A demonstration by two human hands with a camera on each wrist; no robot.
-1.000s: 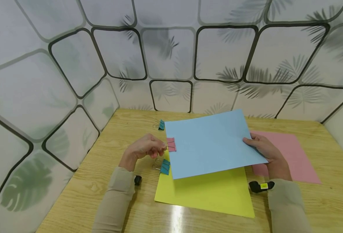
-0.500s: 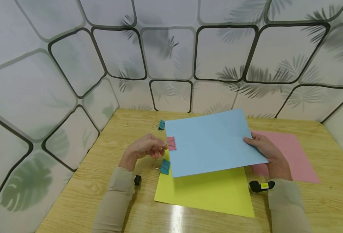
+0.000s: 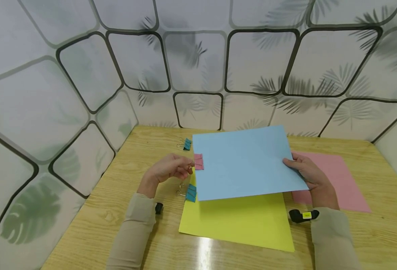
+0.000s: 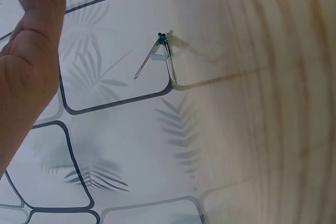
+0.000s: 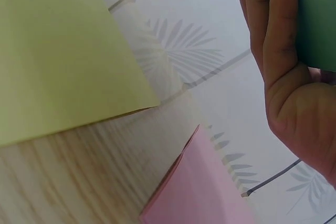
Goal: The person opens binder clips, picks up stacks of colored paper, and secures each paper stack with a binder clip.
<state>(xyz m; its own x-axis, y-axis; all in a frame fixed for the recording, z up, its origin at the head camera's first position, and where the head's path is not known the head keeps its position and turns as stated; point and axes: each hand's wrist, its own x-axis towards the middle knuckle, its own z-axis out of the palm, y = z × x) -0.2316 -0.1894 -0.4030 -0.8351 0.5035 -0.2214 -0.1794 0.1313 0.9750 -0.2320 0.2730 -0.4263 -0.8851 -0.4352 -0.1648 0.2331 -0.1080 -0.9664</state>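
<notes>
A blue sheet of paper [image 3: 242, 165] is held above the table, tilted a little. A pink binder clip [image 3: 199, 161] sits on its left edge. The left hand [image 3: 171, 168] pinches the clip's wire handles. At the sheet's right edge, the right hand [image 3: 306, 170] grips the paper with the thumb on top; the right wrist view shows that hand [image 5: 286, 66] behind the paper [image 5: 317, 19], which looks greenish there. Yellow paper [image 3: 245, 225] lies beneath, partly covered. In the left wrist view only part of the left hand [image 4: 34, 51] shows, and the clip it holds is out of sight.
A teal binder clip [image 3: 191, 192] is at the yellow paper's left edge. Another teal binder clip [image 3: 187, 144] stands farther back on the wooden table [image 3: 117, 180]. Pink paper [image 3: 343, 183] lies at the right, partly behind the right hand. A patterned wall [image 3: 198, 75] rises behind the table.
The blue sheet's left side, with the pink clip, has risen slightly. The left hand has shifted up a little with it; the right hand keeps its grip almost in place.
</notes>
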